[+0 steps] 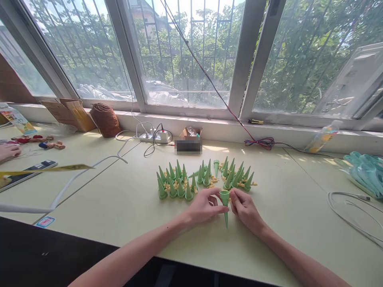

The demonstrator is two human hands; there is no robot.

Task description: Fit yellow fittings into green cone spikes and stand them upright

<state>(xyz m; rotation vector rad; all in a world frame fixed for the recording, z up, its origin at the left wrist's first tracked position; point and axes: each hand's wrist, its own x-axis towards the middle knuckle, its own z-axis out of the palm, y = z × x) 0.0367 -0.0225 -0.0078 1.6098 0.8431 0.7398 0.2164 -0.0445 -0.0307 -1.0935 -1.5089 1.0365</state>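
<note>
My left hand (pixel 206 206) is closed on a green plant watering spike (pixel 224 198), thumb and fingers around its upper part. The spike is held with its wide open end up and its point down. My right hand (pixel 243 207) is pinched against the side of that spike, on a small yellow valve (pixel 229 200) mostly hidden by the fingers. Beyond my hands, several like spikes stand point up in a left group (pixel 172 191) and a right group (pixel 236 179), with yellow valves at their bases. A few more spikes (pixel 206 177) stand between the groups.
A small cardboard box (pixel 190 131) and a power strip (pixel 146 136) sit by the window. White cable (pixel 107 157) crosses the left side; another cable (pixel 344 211) lies right, near a teal bundle (pixel 363 171). Another person's hand (pixel 9 151) is at far left, by small dolls (pixel 52 144).
</note>
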